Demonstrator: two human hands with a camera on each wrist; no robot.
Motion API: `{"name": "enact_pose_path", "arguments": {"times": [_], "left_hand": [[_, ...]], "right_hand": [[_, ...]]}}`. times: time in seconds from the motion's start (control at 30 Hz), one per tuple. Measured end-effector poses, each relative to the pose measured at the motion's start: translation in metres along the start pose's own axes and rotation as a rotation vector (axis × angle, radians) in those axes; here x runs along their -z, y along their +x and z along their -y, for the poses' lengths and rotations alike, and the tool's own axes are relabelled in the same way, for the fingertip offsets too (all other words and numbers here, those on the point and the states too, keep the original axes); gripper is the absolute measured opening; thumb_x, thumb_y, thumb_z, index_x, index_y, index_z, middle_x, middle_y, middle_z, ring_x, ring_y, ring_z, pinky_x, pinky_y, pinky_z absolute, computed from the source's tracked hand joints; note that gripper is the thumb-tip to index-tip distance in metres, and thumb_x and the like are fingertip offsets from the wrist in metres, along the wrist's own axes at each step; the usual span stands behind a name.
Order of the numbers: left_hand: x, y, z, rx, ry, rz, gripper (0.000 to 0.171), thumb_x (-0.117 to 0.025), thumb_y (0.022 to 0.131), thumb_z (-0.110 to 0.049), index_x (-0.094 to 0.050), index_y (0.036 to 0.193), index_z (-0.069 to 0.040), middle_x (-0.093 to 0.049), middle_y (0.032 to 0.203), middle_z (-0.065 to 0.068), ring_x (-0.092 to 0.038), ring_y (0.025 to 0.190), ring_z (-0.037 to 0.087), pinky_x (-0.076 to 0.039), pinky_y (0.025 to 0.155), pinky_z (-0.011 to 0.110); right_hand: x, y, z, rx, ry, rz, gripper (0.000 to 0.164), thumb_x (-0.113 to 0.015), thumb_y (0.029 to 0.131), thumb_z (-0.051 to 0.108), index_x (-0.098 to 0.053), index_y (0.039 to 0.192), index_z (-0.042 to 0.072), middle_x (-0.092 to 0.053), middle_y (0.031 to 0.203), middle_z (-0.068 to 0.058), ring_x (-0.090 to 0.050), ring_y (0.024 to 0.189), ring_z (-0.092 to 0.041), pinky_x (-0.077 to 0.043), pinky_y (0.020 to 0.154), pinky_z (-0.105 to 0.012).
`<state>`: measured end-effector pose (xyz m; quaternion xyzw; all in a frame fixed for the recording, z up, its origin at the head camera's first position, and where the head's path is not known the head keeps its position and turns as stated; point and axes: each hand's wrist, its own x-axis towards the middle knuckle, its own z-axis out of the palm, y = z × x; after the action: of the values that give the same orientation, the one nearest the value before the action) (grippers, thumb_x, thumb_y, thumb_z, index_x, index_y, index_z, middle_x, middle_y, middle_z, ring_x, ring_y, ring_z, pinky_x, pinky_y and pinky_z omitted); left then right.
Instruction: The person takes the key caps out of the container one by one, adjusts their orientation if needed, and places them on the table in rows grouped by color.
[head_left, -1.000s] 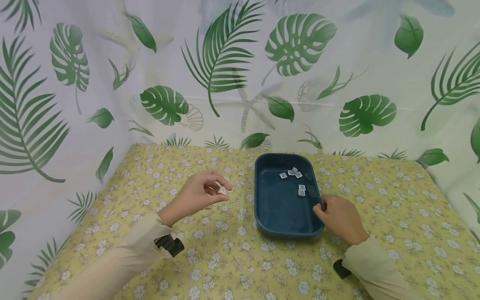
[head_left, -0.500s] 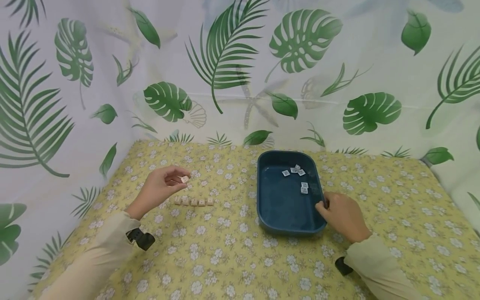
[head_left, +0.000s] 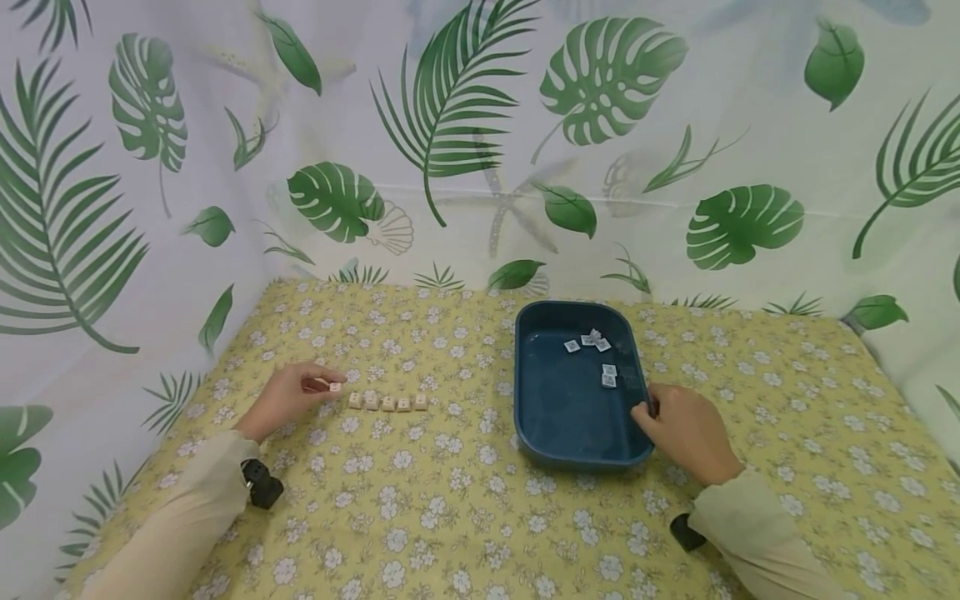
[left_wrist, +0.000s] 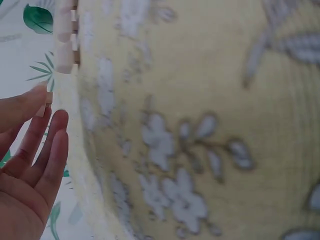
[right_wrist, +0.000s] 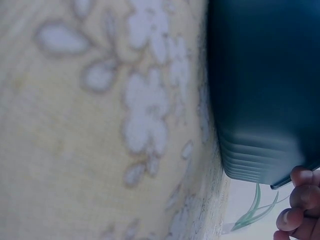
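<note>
My left hand (head_left: 288,396) pinches a small cream block (head_left: 335,387) between thumb and fingertips, just left of a row of similar blocks (head_left: 388,403) on the table. In the left wrist view the held block (left_wrist: 48,98) shows at the fingertips, near the end of the row (left_wrist: 63,50). A dark blue tub (head_left: 555,417) stands right of centre. My right hand (head_left: 690,429) grips its right rim with thumb and fingers. Several small white squares with printed code patterns (head_left: 608,381) lie inside the tub. Its outer wall (right_wrist: 265,100) fills the right wrist view's right side.
A yellow flowered cloth (head_left: 450,533) covers the table. White leaf-printed curtains (head_left: 465,233) close off the back and sides. A dark wrist strap with a device (head_left: 262,485) sits on the left sleeve, and another (head_left: 686,533) on the right.
My left hand has carried the block from beside the tub leftward, then down to the row's left end. The row has come into sight. The right hand stays on the tub's rim.
</note>
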<state>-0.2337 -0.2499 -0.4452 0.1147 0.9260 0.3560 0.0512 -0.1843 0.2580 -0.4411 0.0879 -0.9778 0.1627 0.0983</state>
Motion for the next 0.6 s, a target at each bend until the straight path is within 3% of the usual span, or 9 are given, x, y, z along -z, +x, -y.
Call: {"name": "enact_pose_path", "arguments": {"times": [0.3,0.6], "left_hand": [[-0.006,0.003,0.02,-0.027,-0.016,0.045,0.023,-0.066,0.087,-0.01,-0.069,0.109,-0.007,-0.065,0.116,0.017,-0.065,0.095,0.027,-0.055,0.08,0.038],[-0.007,0.003,0.016,-0.031,-0.008,0.051,0.021,-0.066,0.087,-0.011,-0.07,0.107,-0.007,-0.066,0.113,0.017,-0.064,0.092,0.024,-0.055,0.079,0.038]], "right_hand": [[0.001,0.0,0.002,-0.006,0.003,0.002,0.031,-0.051,0.088,0.013,-0.041,0.058,0.013,-0.033,0.05,0.0,-0.029,0.043,-0.013,-0.022,0.045,-0.024],[0.003,0.0,0.003,-0.005,0.006,0.01,0.031,-0.05,0.088,0.013,-0.041,0.058,0.013,-0.033,0.049,0.001,-0.029,0.043,-0.012,-0.022,0.045,-0.024]]}}
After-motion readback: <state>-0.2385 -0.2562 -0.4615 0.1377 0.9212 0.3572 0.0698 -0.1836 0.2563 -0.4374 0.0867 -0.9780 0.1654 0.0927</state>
